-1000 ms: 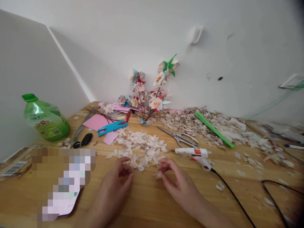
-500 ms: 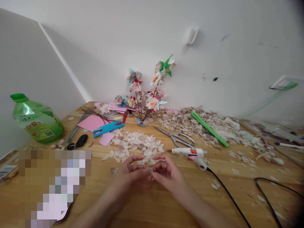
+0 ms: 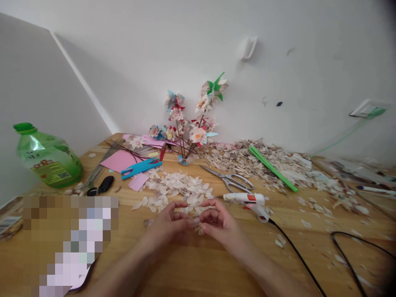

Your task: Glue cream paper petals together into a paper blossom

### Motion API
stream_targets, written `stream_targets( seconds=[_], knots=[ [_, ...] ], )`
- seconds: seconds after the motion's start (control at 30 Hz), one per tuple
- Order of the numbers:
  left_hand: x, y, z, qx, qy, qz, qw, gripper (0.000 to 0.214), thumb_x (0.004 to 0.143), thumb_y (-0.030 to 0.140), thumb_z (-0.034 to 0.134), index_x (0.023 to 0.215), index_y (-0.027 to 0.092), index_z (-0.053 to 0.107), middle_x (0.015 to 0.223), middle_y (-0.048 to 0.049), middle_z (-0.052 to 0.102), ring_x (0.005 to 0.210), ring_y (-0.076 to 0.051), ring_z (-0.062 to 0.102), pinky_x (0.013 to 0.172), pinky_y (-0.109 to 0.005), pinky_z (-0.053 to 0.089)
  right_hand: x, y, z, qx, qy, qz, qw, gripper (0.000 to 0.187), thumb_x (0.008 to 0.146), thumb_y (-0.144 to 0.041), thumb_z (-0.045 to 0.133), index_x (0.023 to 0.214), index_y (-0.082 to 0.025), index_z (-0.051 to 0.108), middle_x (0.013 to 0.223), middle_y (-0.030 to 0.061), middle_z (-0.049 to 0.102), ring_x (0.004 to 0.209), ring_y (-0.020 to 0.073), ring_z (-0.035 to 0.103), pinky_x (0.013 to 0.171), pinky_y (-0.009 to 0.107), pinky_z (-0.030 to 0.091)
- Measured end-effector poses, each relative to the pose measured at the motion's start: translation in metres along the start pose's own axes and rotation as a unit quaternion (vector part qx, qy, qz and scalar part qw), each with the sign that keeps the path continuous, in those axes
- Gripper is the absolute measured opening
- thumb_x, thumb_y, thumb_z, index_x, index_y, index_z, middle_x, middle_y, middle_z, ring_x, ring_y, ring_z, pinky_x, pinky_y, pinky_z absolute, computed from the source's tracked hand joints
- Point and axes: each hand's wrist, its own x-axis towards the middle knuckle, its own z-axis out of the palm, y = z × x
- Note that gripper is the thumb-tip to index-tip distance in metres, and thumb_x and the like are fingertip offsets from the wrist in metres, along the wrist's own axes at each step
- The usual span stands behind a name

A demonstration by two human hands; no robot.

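Note:
My left hand [image 3: 171,225] and my right hand [image 3: 221,225] come together low in the middle of the view, fingers curled towards each other. A small pale, partly see-through petal [image 3: 197,225] is pinched between their fingertips; its shape is blurred. Just beyond my fingers lies a loose pile of whitish petals [image 3: 177,185]. One more petal piece [image 3: 148,222] shows beside my left hand, partly hidden by it. To the right of my right hand rests a white glue gun [image 3: 247,199], its small red light lit.
Scissors [image 3: 230,180] lie behind the glue gun, whose black cord [image 3: 295,251] runs to the front. Petal flowers [image 3: 199,135] on stems stand against the wall. Green strips [image 3: 274,168] lie on a larger petal heap [image 3: 235,159]. A green bottle [image 3: 48,161] stands at the left.
My fingertips have drawn slightly apart, and the petal between them has shifted a little. The other things on the table lie as before.

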Motion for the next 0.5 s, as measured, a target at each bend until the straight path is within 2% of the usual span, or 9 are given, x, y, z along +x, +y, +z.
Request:
stream_targets(
  seconds=[0.2,0.27,0.33,0.4,0.47,0.5],
  knots=[
    [0.001,-0.007,0.003,-0.011,0.019,0.012,1.0,0.052,0.052,0.025,0.077,0.093,0.02,0.046,0.065,0.001,0.064,0.059,-0.015,0.061,0.054,-0.027,0.046,0.003,0.018,0.002,-0.002,0.023,-0.017,1.0,0.037,0.067,-0.033,0.068,0.093,-0.023,0.045,0.072,-0.0035,0.058,0.068,0.0137,0.058,0.064,0.028,0.046],
    [0.002,-0.008,0.004,-0.018,0.015,0.022,0.999,0.052,0.052,0.024,0.077,0.092,0.02,0.045,0.062,0.0018,0.063,0.055,-0.014,0.059,0.052,-0.025,0.045,0.0,0.011,0.002,-0.03,0.022,-0.023,0.999,0.034,0.069,-0.033,0.066,0.093,-0.023,0.045,0.074,-0.0027,0.058,0.069,0.0142,0.058,0.064,0.029,0.047],
    [0.002,-0.006,0.005,-0.038,0.024,0.026,0.999,0.052,0.051,0.022,0.077,0.092,0.02,0.046,0.062,0.0021,0.063,0.055,-0.014,0.059,0.052,-0.025,0.045,-0.007,-0.01,-0.003,-0.091,0.045,-0.055,0.993,0.028,0.074,-0.032,0.062,0.095,-0.023,0.046,0.08,-0.0004,0.059,0.075,0.0151,0.059,0.068,0.03,0.048],
    [0.001,-0.002,0.006,-0.058,0.05,0.022,0.997,0.05,0.051,0.02,0.077,0.092,0.02,0.048,0.066,0.0012,0.063,0.062,-0.015,0.062,0.054,-0.026,0.047,-0.015,-0.042,-0.021,-0.179,0.117,-0.129,0.968,0.023,0.078,-0.031,0.058,0.098,-0.025,0.047,0.089,0.0018,0.059,0.084,0.016,0.057,0.076,0.032,0.047],
    [0.0,0.002,0.006,-0.075,0.07,0.02,0.995,0.048,0.053,0.019,0.076,0.092,0.02,0.049,0.069,0.0008,0.063,0.067,-0.016,0.063,0.057,-0.026,0.049,-0.016,-0.074,-0.051,-0.235,0.229,-0.206,0.922,0.023,0.075,-0.032,0.061,0.094,-0.026,0.05,0.087,0.0008,0.058,0.081,0.016,0.057,0.072,0.03,0.047],
    [-0.001,0.004,0.006,-0.082,0.073,0.019,0.994,0.046,0.055,0.019,0.075,0.093,0.02,0.049,0.071,0.0004,0.064,0.069,-0.015,0.063,0.059,-0.026,0.05,-0.013,-0.085,-0.069,-0.257,0.276,-0.22,0.9,0.021,0.074,-0.033,0.061,0.091,-0.026,0.051,0.081,-0.0004,0.057,0.076,0.0153,0.056,0.068,0.028,0.047]
  ],
)
